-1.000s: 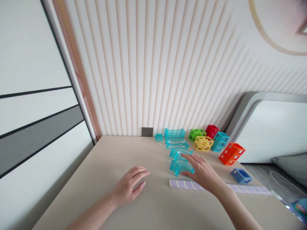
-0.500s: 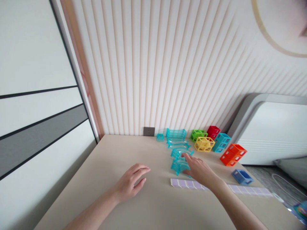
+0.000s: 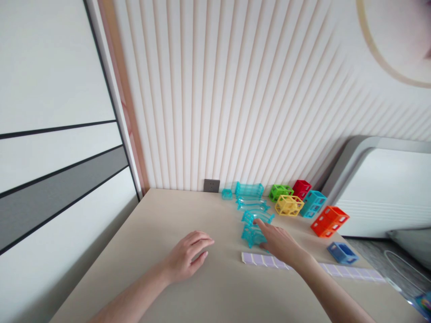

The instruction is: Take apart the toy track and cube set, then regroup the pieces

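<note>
Clear teal plastic track pieces, some curved, lie in a column on the table. At the near end of the column is a clear teal track piece [image 3: 249, 236], with my right hand [image 3: 278, 242] over its right end. The index finger and thumb are apart on either side of that piece, and part of it is hidden; whether they touch it I cannot tell. Just beyond lies a curved teal track piece [image 3: 258, 217], close to my index fingertip. My left hand [image 3: 188, 255] hovers or rests over bare tabletop, holding nothing, its fingers loosely bent and thumb apart.
A lilac segmented strip [image 3: 262, 260] runs under my right forearm. Right of it stand open-frame blocks: yellow [image 3: 288, 205], green [image 3: 280, 192], red [image 3: 301, 189], teal [image 3: 313, 203], orange [image 3: 330, 222] and blue [image 3: 342, 252]. A ribbed wall with a socket [image 3: 212, 185] bounds the table's back.
The whole view has shifted slightly. My right hand has moved slightly left relative to the near track piece, its index finger lower. My left hand keeps nearly the same pose.
</note>
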Demonstrator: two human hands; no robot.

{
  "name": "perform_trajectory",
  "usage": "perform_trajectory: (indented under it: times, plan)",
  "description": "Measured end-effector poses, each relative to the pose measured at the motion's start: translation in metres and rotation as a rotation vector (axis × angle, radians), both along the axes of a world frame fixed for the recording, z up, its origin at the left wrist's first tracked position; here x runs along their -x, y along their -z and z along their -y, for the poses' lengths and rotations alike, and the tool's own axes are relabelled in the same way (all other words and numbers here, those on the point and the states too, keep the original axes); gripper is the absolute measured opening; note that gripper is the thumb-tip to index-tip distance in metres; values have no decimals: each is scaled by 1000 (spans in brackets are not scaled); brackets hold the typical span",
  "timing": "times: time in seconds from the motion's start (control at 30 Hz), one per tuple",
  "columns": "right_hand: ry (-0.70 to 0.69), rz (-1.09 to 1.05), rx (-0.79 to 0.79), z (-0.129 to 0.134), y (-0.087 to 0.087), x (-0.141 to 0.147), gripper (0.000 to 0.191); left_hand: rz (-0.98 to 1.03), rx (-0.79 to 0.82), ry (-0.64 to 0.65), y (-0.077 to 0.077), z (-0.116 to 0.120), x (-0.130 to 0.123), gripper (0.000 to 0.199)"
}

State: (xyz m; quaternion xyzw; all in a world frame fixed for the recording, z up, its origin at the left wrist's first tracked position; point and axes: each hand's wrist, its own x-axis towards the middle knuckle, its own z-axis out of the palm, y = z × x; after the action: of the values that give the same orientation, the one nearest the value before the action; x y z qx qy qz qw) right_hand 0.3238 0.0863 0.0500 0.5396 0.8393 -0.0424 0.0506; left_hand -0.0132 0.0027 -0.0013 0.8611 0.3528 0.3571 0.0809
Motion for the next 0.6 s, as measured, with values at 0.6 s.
perform_trajectory:
  times: [0.6]
  plan:
    - [-160,44,-82,5,-11,84,55,91,-12,-222,5,-8,6,40]
